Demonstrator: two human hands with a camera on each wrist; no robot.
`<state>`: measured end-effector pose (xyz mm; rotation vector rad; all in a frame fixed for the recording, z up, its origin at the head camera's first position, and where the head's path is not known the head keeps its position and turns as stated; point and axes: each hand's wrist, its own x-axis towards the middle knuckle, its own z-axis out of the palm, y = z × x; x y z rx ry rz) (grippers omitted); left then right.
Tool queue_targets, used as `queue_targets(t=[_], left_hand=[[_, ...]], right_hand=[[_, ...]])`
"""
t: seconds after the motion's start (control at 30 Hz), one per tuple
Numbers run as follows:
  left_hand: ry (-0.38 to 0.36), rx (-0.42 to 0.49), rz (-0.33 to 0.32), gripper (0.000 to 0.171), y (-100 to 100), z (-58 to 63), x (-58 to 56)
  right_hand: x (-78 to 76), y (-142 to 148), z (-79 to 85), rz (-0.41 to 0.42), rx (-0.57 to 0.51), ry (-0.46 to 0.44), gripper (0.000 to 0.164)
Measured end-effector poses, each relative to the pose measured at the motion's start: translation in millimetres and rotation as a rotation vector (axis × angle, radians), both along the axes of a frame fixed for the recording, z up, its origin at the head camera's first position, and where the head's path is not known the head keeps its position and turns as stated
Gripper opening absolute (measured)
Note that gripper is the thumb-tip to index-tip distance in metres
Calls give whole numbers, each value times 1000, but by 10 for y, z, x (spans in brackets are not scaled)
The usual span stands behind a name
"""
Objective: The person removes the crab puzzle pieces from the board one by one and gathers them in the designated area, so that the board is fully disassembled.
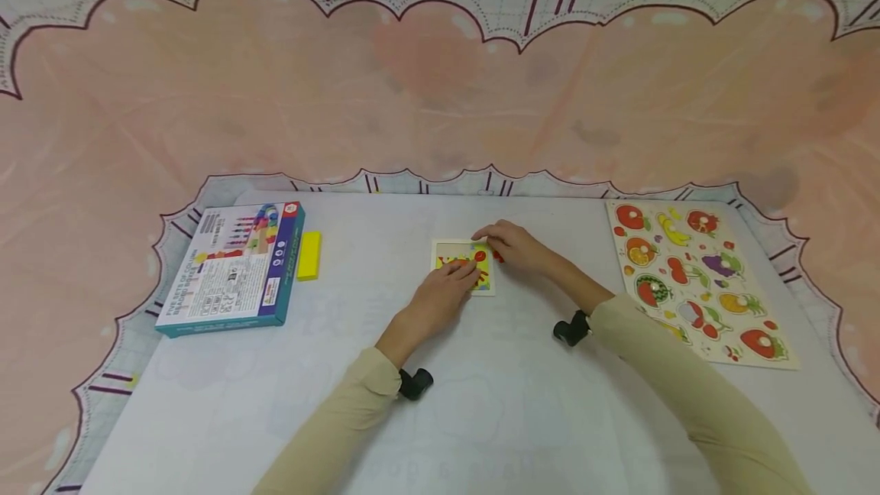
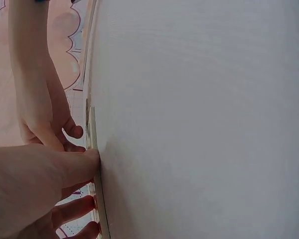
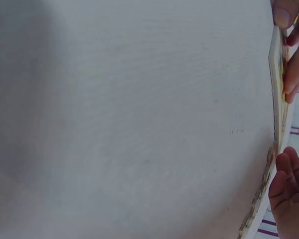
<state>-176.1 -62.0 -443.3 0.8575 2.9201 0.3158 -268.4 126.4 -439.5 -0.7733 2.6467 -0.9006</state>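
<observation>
A small square board [image 1: 487, 288] with a pale rim and a yellow, red and green picture lies in the middle of the white table. My left hand [image 1: 443, 298] rests on its lower left part, fingers laid over the picture and covering much of it. In the left wrist view, the left thumb [image 2: 84, 164] presses against the board's near edge. My right hand [image 1: 517, 247] is at the upper right corner, with its fingers reaching over the top edge. Beside the board, a small red piece [image 1: 498, 257] shows partly under the right hand. No held thing is visible in the right fingers.
A flat printed box [image 1: 234, 273] stands at the left, with a yellow block [image 1: 309, 256] beside it. On the right lies a large board of fruit pictures [image 1: 694, 281], partly under the right sleeve. The white tabletop [image 1: 481, 403] has a scalloped, patterned cloth around it.
</observation>
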Motion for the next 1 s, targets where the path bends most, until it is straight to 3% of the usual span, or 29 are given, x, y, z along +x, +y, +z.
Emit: queue_targets(t=[0.33, 1.0], left_hand=[[-2, -22, -14, 46, 2, 11, -4], [-19, -2, 8, 45, -5, 24, 20]], right_hand=[[-62, -88, 18, 36, 89, -23, 33], [-107, -140, 9, 47, 149, -29, 32]])
